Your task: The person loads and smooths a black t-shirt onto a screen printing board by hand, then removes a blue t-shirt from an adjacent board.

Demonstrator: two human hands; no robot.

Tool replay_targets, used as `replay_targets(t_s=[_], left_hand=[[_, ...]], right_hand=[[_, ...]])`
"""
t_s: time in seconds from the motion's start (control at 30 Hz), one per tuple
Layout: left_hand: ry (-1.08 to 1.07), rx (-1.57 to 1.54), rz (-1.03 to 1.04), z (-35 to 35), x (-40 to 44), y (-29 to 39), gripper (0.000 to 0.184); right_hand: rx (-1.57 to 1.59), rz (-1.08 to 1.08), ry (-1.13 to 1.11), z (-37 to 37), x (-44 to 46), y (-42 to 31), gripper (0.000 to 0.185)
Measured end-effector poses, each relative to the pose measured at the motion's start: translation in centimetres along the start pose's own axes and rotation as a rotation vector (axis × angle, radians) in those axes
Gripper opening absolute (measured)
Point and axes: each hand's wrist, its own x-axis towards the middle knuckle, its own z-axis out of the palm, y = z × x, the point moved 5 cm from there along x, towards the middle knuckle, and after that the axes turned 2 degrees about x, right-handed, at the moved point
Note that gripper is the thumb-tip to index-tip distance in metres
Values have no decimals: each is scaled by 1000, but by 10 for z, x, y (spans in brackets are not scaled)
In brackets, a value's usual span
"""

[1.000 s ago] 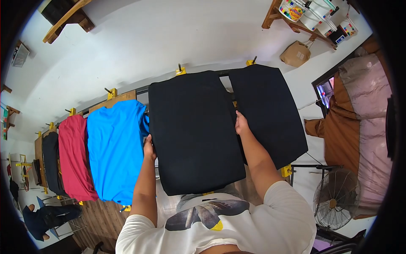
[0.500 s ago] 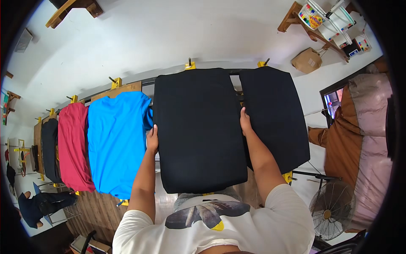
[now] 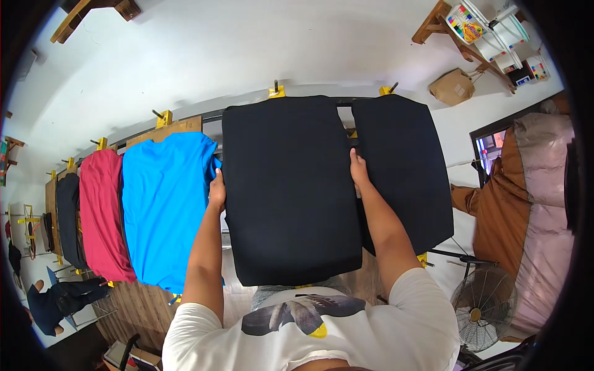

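Note:
A black shirt [image 3: 288,191] is stretched smooth over a flat board in front of me. At its left edge is my left hand [image 3: 217,190], thumb up, with the fingers curled around the side and partly hidden under it. My right hand [image 3: 358,169] grips the opposite edge in the same way, in the narrow gap beside a second black shirt [image 3: 405,173] on the board to the right. Left of my left hand, a blue shirt [image 3: 164,210] lies wrinkled over its own board, its edge bunched near my fingers.
Further left are a red shirt [image 3: 102,213] and another black one [image 3: 69,216]. Yellow clamps [image 3: 276,91] line the rail by the white wall. A fan [image 3: 476,314] stands at lower right, near brown and pink covers [image 3: 532,185]. A person [image 3: 55,304] is at far left.
Both hands have slid a little further up along the black shirt's sides, toward the wall. The view has shifted slightly.

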Motion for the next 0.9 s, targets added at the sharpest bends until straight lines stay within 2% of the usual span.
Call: replay_targets(t_s=[0.07, 0.13, 0.23, 0.37, 0.43, 0.5, 0.57, 0.63, 0.7, 0.73, 0.77, 0.8, 0.83, 0.87, 0.9], left_hand=[[12, -32, 5, 3, -2, -1, 75], [-57, -253, 64, 12, -6, 2, 66], [2, -130, 84, 12, -8, 4, 62], [-29, -211, 176, 12, 30, -32, 63], [-13, -27, 228, 11, 33, -33, 64], [-30, -61, 215, 12, 36, -44, 64], [-46, -104, 220, 16, 36, -38, 64], [14, -6, 123, 17, 23, -29, 60], [3, 90, 197, 14, 18, -23, 57], [-8, 189, 269, 14, 20, -15, 54], [-3, 183, 287, 10, 30, -13, 54], [-41, 113, 172, 2, 45, -24, 49], [-80, 47, 46, -8, 51, -36, 45], [-232, -105, 96, -11, 54, -25, 46], [-150, -98, 61, -7, 26, 11, 52]], right_hand=[[-20, -32, -43, 3, 5, 0, 69], [-40, -61, -84, 2, 16, 8, 72], [-26, -56, -105, 4, 27, 23, 74], [-96, -40, -90, 10, 54, 54, 73], [-131, -37, -73, 11, 67, 73, 70], [67, -43, -135, 15, 71, 87, 62], [114, -41, -167, 17, 82, 101, 59], [160, -39, -200, 15, 96, 122, 55], [317, -21, -348, 19, 107, 130, 56], [320, -40, -352, 23, 94, 107, 56], [133, -143, -189, 19, 63, 68, 62], [-53, -237, -21, 11, 44, 39, 71], [-54, -237, -24, 8, 37, 23, 71], [83, -161, 7, 2, 36, 18, 58], [221, -84, 41, -3, 35, 14, 47]])
